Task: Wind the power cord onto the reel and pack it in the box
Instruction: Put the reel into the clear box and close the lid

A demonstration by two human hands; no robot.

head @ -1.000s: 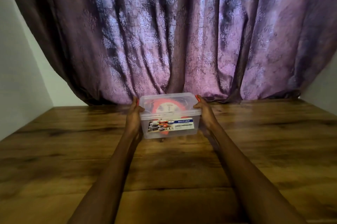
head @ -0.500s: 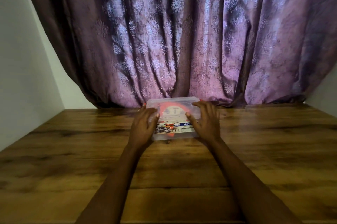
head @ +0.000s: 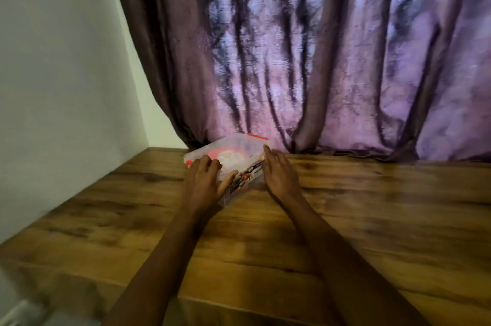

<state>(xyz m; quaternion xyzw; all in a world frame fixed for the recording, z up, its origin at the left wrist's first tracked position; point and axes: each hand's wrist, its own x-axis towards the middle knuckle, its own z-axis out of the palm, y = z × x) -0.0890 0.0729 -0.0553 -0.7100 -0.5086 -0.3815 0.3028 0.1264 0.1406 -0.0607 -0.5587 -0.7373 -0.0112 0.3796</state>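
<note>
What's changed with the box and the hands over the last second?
The left hand and right hand let go of the box's ends and came round to its near side, fingers straight against the lid. The clear box has turned at an angle and sits further back-left, near the curtain. It stays lidded on the wooden table, the orange reel showing inside.

box [head: 239, 158] turned askew, shifted left

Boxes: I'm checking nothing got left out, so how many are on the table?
1. The clear box sits on the table by the curtain, between both hands.
</note>
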